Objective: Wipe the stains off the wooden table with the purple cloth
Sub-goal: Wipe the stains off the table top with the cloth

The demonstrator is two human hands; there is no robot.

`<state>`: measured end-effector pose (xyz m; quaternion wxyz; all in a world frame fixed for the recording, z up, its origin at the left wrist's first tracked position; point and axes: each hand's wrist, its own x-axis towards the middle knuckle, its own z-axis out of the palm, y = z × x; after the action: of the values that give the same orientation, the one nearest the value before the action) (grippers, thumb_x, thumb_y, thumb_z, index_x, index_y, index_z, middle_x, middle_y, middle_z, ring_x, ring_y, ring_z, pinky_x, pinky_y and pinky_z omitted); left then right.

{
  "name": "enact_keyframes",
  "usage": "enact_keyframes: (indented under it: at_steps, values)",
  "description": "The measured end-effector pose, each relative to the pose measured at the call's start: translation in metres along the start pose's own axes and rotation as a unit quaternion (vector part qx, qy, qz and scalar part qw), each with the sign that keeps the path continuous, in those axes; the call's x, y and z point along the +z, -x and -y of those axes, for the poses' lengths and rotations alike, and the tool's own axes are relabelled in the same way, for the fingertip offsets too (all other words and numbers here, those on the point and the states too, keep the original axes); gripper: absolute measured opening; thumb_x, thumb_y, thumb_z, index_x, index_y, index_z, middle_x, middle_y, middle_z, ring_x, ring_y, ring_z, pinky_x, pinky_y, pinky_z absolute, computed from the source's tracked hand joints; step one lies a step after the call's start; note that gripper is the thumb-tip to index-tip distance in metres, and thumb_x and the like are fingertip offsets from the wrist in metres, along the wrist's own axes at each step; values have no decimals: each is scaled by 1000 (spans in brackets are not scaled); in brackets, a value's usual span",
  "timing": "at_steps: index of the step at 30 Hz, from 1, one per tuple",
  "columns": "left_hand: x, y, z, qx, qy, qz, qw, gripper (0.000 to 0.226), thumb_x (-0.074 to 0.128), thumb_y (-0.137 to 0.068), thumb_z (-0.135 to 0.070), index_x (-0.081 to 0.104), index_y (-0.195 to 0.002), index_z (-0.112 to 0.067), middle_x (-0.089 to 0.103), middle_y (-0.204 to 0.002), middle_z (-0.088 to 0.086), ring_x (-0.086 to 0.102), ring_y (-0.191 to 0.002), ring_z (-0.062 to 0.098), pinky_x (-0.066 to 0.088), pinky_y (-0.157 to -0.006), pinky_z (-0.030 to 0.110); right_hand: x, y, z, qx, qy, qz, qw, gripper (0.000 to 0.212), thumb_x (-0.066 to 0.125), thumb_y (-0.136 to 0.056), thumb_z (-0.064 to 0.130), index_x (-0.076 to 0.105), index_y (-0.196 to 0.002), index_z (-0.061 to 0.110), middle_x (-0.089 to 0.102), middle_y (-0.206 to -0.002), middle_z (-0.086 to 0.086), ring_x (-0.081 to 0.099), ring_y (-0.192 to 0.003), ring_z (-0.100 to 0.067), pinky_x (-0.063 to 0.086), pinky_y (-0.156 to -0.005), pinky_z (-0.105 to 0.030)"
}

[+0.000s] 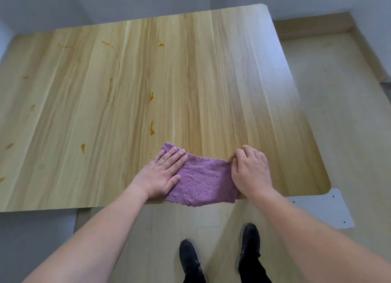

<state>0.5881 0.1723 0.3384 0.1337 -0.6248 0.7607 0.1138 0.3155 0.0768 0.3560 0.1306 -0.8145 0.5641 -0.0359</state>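
Purple cloth [203, 179] under flat left fingers [169, 159], right fingers [240, 155] pinching its edge

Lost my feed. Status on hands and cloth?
Left hand flat on purple cloth; right hand pinching its edge. Orange stains unwiped. Nothing blocking.

Wooden table [190, 81]: pale grained veneer, smooth, showing a soft sheen. Purple cloth [203, 181]: plush textile, matt, lying at 6 o'clock.

Head view; steeply down, close overhead
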Motion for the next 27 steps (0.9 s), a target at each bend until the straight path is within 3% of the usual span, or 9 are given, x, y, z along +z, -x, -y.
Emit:
enact_keyframes:
  at_steps: [2,4,6,8,10,15,19,23,27]
  values:
    - [-6,5,-4,-34,25,-44,998,63,27,-99,-40,8,-156,-19,1,-163,2,-3,-151,24,-6,-122,41,1,-11,5,-26,6,-3,1000,25,43,-93,20,59,-110,13,54,-128,-4,46,-121,-25,25,-104,-36]
    - [-13,3,-48,-113,112,-136,978,62,45,-92,-23,33,-151,-9,26,-159,11,21,-147,32,9,-122,44,1,-19,9,-33,-1,-3,999,28,43,-94,18,58,-117,12,49,-140,-6,42,-129,-25,24,-107,-37]
    - [-19,-7,-99,-273,220,-177,920,62,45,-89,-26,38,-147,-4,34,-153,13,30,-141,32,19,-120,46,2,-28,15,-37,-1,5,999,34,42,-95,16,54,-127,11,41,-149,-6,35,-137,-25,22,-111,-39]
    - [-28,-26,-135,-424,333,-163,826,70,42,-93,-36,25,-152,-3,22,-158,13,17,-146,29,10,-121,46,5,-38,16,-45,15,16,999,41,39,-97,15,47,-137,12,34,-155,-6,28,-143,-23,18,-115,-38]
    - [-31,-44,-151,-495,362,-131,779,76,39,-95,-42,11,-155,-4,8,-163,12,1,-150,27,-3,-121,48,5,-48,14,-55,19,9,998,45,38,-98,15,43,-143,12,31,-157,-5,26,-145,-23,15,-118,-38]
    - [-2,-43,-126,-429,220,-126,867,78,24,-93,-52,6,-155,-7,-1,-163,12,-8,-150,29,-5,-118,57,19,-68,31,-45,-31,-4,998,50,37,-99,20,34,-149,16,21,-161,-2,15,-148,-19,2,-121,-36]
    - [16,-18,-72,-330,151,-95,927,74,19,-92,-59,3,-156,-27,-7,-163,1,-11,-150,25,-10,-116,59,36,-70,52,-45,-15,19,999,59,30,-99,31,12,-155,24,1,-163,3,-2,-150,-18,-10,-120,-40]
    - [31,29,14,-284,114,-55,950,68,13,-91,-66,-13,-151,-45,-17,-163,-4,-25,-147,18,-13,-117,53,49,-66,56,-47,40,62,996,62,10,-98,46,-2,-155,24,-12,-162,7,-17,-148,-16,-12,-119,-45]
    - [28,39,43,-321,120,-37,939,71,12,-88,-68,-11,-151,-44,-18,-162,1,-25,-147,22,-15,-117,50,53,-66,54,-47,54,50,996,63,3,-96,47,-6,-154,25,-14,-162,8,-20,-147,-15,-12,-119,-46]
